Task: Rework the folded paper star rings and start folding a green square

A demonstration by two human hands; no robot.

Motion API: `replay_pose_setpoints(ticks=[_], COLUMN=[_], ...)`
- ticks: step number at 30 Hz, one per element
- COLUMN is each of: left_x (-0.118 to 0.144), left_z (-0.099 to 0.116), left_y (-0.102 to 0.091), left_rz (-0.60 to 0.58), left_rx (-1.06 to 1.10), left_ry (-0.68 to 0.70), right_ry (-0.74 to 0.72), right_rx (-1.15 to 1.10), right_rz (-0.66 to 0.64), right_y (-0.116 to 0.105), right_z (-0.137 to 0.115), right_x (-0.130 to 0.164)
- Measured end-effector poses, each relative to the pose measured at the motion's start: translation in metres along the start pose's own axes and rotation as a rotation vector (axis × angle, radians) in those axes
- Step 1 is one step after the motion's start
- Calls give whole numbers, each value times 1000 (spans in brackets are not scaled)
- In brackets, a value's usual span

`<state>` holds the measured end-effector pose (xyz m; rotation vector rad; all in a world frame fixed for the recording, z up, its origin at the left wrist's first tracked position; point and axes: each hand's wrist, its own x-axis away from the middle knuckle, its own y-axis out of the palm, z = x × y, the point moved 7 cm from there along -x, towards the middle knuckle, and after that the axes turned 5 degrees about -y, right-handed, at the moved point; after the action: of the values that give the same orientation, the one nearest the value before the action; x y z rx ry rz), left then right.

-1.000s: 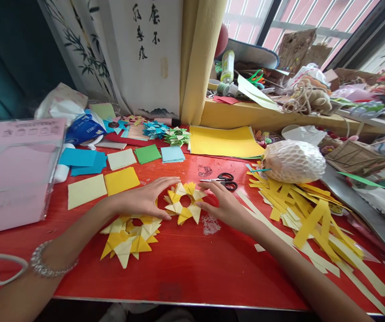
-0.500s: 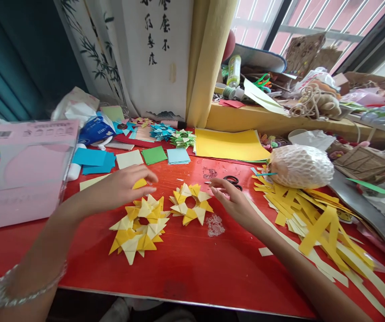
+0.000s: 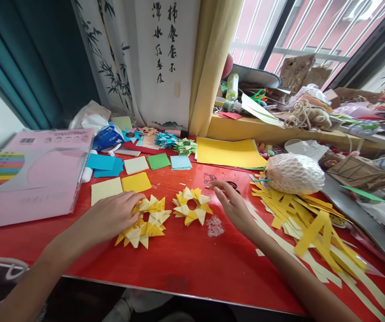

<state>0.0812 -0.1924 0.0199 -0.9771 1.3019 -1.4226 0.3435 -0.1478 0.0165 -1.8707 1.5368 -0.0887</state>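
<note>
On the red table [image 3: 212,264], near the middle: small yellow paper ring [image 3: 192,215], with larger paper ring [image 3: 150,229] just beside it at eight o'clock. At nine o'clock of the larger ring: left hand [image 3: 120,212], curled over its edge; cannot tell whether gripping. At three o'clock of the small ring: right hand [image 3: 231,204], half open, holding nothing, scissors [image 3: 233,183] beyond it at twelve o'clock.

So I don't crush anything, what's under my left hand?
Your left hand covers part of the upper left of the larger yellow paper star, whose right side shows. Whatever lies beneath the palm is hidden.
</note>
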Motion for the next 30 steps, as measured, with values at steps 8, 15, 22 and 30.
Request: replay_pose_setpoints(ticks=[8, 15, 22, 30], left_x=[-8, -37, -53, -59], left_z=[10, 94, 102, 111], left_y=[-39, -27, -10, -6], left_rz=[261, 147, -27, -274], left_rx=[341, 877, 1185, 1519], left_ry=[-105, 18, -18, -18], right_ry=[23, 229, 309, 105], right_rx=[-216, -874, -799, -350], right_rz=[-11, -191, -93, -100], right_y=[1, 31, 16, 20], right_z=[-12, -20, -6, -9], right_x=[4, 17, 11, 10])
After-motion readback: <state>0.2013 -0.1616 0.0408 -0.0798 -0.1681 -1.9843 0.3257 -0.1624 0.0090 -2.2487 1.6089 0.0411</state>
